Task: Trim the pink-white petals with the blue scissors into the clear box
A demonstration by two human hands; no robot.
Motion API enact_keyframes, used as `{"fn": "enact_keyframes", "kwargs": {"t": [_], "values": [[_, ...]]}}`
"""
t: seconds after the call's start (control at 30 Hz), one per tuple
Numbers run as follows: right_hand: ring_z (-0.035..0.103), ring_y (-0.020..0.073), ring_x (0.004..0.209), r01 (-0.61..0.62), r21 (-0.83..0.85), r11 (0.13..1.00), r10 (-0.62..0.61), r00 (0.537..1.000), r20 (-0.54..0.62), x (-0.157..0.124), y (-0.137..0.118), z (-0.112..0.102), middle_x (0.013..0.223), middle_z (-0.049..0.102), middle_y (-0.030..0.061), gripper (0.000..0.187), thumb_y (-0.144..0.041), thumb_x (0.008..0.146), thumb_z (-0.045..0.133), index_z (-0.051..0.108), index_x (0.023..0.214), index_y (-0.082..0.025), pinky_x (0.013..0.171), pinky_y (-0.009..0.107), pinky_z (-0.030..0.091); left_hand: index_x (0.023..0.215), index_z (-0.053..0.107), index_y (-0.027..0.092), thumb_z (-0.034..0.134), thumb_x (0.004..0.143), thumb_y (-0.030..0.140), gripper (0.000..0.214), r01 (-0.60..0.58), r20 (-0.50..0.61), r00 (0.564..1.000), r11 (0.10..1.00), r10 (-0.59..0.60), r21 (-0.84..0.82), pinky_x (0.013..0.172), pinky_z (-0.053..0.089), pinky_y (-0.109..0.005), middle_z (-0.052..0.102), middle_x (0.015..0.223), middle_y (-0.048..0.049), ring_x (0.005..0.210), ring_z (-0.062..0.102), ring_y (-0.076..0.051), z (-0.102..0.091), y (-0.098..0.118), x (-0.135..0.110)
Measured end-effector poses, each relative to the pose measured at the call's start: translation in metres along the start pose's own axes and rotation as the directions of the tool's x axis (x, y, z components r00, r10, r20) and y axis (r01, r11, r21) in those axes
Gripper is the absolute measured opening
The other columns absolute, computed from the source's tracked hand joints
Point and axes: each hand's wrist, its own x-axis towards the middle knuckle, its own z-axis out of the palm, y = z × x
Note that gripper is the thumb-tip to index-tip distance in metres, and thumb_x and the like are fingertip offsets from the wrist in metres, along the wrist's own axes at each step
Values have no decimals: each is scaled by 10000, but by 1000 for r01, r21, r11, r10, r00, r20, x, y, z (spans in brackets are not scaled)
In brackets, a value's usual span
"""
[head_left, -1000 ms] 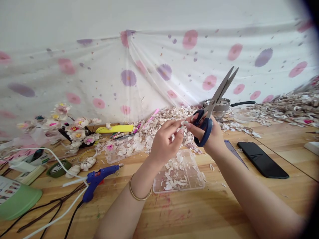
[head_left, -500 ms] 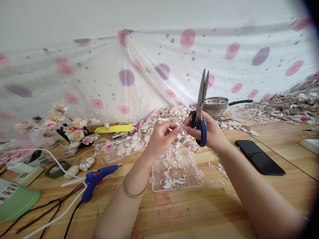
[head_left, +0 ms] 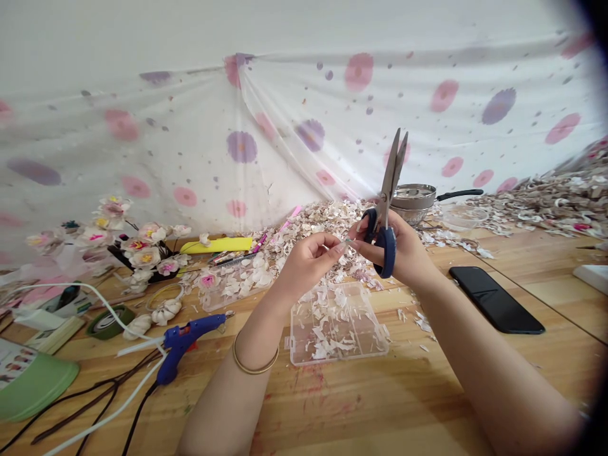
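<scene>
My right hand (head_left: 403,253) grips blue-handled scissors (head_left: 387,202) with the blades pointing up and almost closed. My left hand (head_left: 308,263) is closed in a pinch on a tiny pale piece (head_left: 348,241), held right against my right hand's fingertips. Both hands hover above a clear plastic tray (head_left: 370,347) that holds several white petal-like scraps. A gold bangle (head_left: 254,364) sits on my left wrist.
A blue glue gun (head_left: 187,339) with its cords lies at the left, near green tape (head_left: 108,322) and a bunch of handmade flowers (head_left: 128,244). A black phone (head_left: 496,299) lies at the right. Heaps of pale scraps (head_left: 323,218) and a metal pan (head_left: 413,196) sit behind.
The scissors have swung from leaning right to nearly upright, and my hands have drifted slightly left. The pinch between both hands stays together.
</scene>
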Motion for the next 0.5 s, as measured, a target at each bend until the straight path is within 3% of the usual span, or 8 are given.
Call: {"fn": "enact_keyframes", "kwargs": {"t": [0.37,0.5], "values": [[542,130,655,67,-13,998,-67,997,-27,-1,3,5,865,677,13,339,-227,704,814,510,852,-226,582,285,457,817,735,165,738,765,414,255,45,-13,999,999,-45,-6,478,265,-228,509,594,21,512,378,-72,-8,-6,4],[544,145,683,74,18,997,-72,992,-107,0,6,4,873,641,10,341,-358,748,792,499,874,-239,600,300,454,872,724,159,742,769,395,258,18,-65,998,1000,-19,-20,489,331,-214,553,617,18,521,448,-72,-9,-5,3]]}}
